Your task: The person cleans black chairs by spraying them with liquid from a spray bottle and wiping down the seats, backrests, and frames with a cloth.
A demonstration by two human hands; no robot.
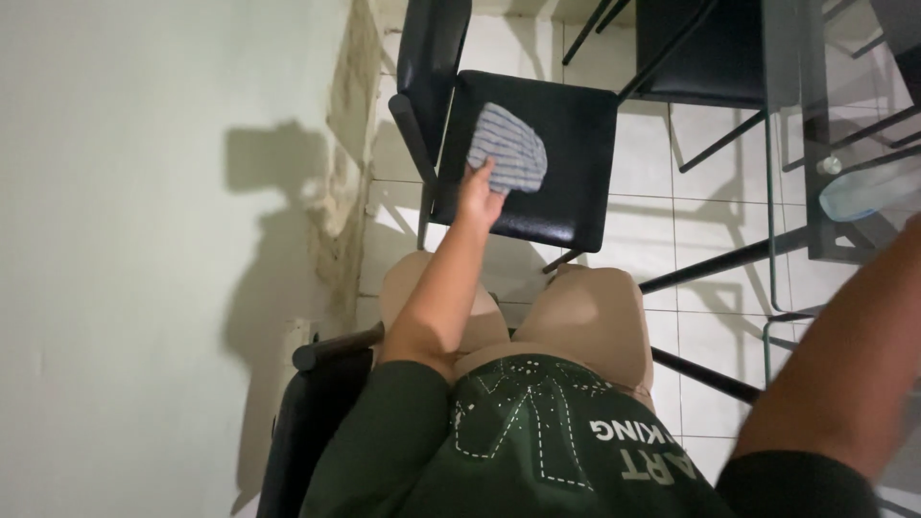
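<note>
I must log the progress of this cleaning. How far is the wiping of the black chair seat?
Done: nothing can be confirmed; the black chair seat shows no clear wiped or unwiped area. In hand: the left hand presses a striped cloth on the seat's left half, near the backrest. The right hand is out of view; only its forearm shows. Left: probably the seat's right half and the backrest, which the cloth does not touch.

A pale green wall (144,240) fills the left side, lit hard enough to carry a dark shadow, and its lower edge (341,182) is stained and flaking. The floor (710,259) is white tile with thin grout lines. Black metal chair legs (715,264) cross it, and a glass-topped counter (835,125) stands at right.
</note>
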